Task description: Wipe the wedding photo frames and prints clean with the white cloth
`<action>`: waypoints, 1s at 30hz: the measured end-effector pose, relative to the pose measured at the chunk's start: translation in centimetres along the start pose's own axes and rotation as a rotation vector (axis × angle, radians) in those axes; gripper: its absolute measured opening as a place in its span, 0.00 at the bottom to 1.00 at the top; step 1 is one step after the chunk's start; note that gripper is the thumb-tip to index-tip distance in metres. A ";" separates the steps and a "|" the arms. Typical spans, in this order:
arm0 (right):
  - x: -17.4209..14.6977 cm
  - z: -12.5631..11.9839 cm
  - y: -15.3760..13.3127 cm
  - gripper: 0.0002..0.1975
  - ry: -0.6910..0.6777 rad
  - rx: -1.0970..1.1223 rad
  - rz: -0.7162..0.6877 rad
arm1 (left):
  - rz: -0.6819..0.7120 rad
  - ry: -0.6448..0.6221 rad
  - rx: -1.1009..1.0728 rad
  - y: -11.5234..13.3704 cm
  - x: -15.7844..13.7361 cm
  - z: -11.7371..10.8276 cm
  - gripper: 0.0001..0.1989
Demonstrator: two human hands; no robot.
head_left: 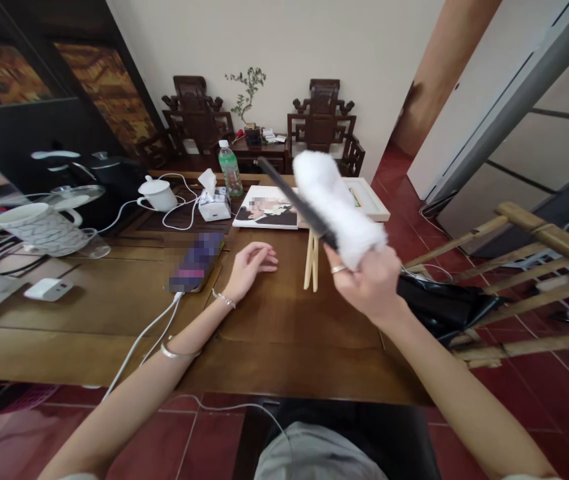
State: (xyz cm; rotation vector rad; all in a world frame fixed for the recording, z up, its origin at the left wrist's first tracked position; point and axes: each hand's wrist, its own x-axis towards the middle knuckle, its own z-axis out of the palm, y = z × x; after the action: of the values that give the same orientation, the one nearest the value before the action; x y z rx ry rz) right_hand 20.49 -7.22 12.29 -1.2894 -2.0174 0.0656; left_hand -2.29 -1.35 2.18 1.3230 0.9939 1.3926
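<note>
My right hand [372, 280] is raised over the table, closed around a white fluffy bundle [332, 200], which looks like a soft cloth or roll. A long dark flat bar [292, 197] sticks out from the same grip toward the upper left; its kind is not clear because of motion blur. Below it, two pale wooden sticks [311, 263] lie on the tabletop, their far ends hidden behind the bar. My left hand [249, 267] rests on the wood with loosely bent fingers and holds nothing. Just left of it lies a phone [197, 263] with a white cable.
Behind the hands are a picture board [267, 207], a white frame [372, 200], a tissue box [214, 203] and a green-labelled bottle [230, 170]. Cups, including a patterned mug [39, 230], and cables crowd the left. A wooden rack [549, 230] stands right of the table.
</note>
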 end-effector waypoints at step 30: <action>-2.3 -4.7 14.1 0.25 1.008 0.885 0.486 | -0.540 0.190 -0.310 1.6 0.1 0.2 0.15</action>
State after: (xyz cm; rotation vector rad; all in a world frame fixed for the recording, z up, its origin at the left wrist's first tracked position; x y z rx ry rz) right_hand 34.65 -3.63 8.77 -0.8841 -0.6402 0.3966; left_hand -2.27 -1.64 3.79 0.6375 1.1059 1.1989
